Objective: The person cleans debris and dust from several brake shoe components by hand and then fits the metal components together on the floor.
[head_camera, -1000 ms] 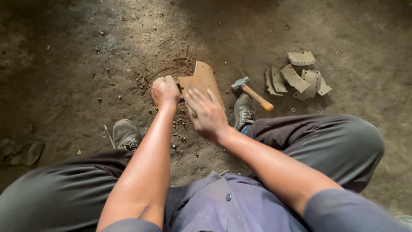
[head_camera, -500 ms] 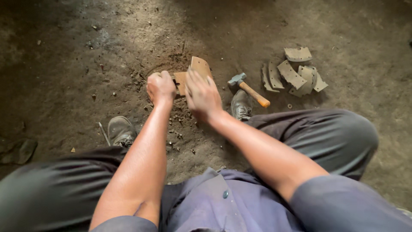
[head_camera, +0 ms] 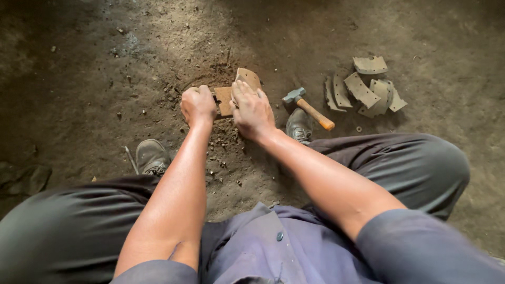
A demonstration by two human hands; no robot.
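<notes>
I squat over a dirt floor with both arms stretched forward. A curved, tan-brown plate (head_camera: 246, 80) lies on the ground between my feet, its far end showing past my fingers. My right hand (head_camera: 252, 109) presses flat on top of it. My left hand (head_camera: 198, 105) is clenched in a fist at the plate's left edge, gripping a small dark tool whose tip meets the plate; the tool is mostly hidden in the fist.
A hammer (head_camera: 309, 108) with an orange wooden handle lies just right of the plate. A pile of several similar curved pieces (head_camera: 364, 88) lies further right. My shoes (head_camera: 151, 156) rest on the dirt among loose crumbs and debris.
The plate has gone from tilted up to lying lower under my right hand. Both hands stay on it, shifted slightly away from me.
</notes>
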